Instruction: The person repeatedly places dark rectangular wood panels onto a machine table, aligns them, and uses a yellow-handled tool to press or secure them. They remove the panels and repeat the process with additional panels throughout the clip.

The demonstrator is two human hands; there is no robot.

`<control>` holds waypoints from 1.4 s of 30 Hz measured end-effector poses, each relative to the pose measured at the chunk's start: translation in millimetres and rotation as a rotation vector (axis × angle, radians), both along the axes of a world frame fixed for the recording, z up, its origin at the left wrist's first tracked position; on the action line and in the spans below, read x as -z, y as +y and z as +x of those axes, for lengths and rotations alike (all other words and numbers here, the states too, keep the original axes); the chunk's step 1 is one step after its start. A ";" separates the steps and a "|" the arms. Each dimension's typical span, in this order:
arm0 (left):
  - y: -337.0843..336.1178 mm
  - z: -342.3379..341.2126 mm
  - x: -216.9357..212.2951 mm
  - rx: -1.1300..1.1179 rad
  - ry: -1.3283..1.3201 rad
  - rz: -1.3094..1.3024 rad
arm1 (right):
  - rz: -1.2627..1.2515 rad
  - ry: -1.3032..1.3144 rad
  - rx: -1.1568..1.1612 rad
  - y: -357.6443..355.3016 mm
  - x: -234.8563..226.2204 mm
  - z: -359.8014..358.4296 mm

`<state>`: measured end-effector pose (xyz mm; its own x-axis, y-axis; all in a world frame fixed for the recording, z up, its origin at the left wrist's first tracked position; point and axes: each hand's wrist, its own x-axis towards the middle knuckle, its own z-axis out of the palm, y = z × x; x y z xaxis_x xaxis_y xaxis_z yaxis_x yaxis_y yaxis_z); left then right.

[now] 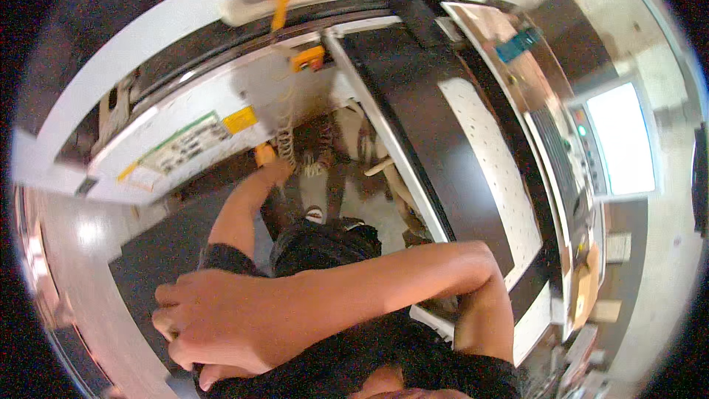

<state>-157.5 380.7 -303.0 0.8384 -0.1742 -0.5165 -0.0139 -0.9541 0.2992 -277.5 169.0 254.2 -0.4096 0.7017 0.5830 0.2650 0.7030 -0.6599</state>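
My left hand [276, 171] is stretched forward, its fingers closed round a small yellow-orange tool [264, 152] that looks like an air blow gun. A pale coiled hose [286, 140] hangs down right beside that hand. Across my body lies my right arm, bent at the elbow. At its end my right hand [221, 321] is by my left shoulder, with curled fingers and the palm turned out of sight. Dark cloth shows near its fingertips; whether it grips the cloth cannot be made out.
In front stands a white machine panel [185, 155] with a label and an orange switch box [309, 59]. A yellow hook-shaped piece [281, 4] is above. To the right are a dark flat bed [413, 103] with a perforated white strip [495, 162] and a lit monitor [617, 137].
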 end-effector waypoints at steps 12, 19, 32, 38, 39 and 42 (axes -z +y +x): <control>-152.7 9.8 13.9 0.410 0.306 -0.117 | 0.147 0.034 -0.427 3.0 -37.8 -20.2; -123.2 -11.7 -71.3 -0.336 -0.159 -0.460 | -0.298 -0.084 1.034 -138.7 24.2 132.2; -116.3 13.8 -103.5 -1.237 -0.373 -1.338 | -0.552 0.755 3.104 -709.3 460.5 -22.6; -133.9 237.9 -154.4 -1.381 -0.114 -1.447 | 0.068 2.514 2.443 -629.2 355.5 57.5; -114.3 273.2 -140.6 -1.631 -0.217 -1.271 | 0.118 2.488 2.432 -620.6 348.2 85.3; -165.8 329.6 -162.3 -1.964 -0.146 -1.059 | 1.110 2.639 2.065 -695.0 375.6 76.4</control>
<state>172.1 214.9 -140.7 0.2725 0.5831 -0.7653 0.3986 0.6555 0.6414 -201.1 -526.0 -121.5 0.0914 -0.5920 -0.8008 0.3884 0.7616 -0.5187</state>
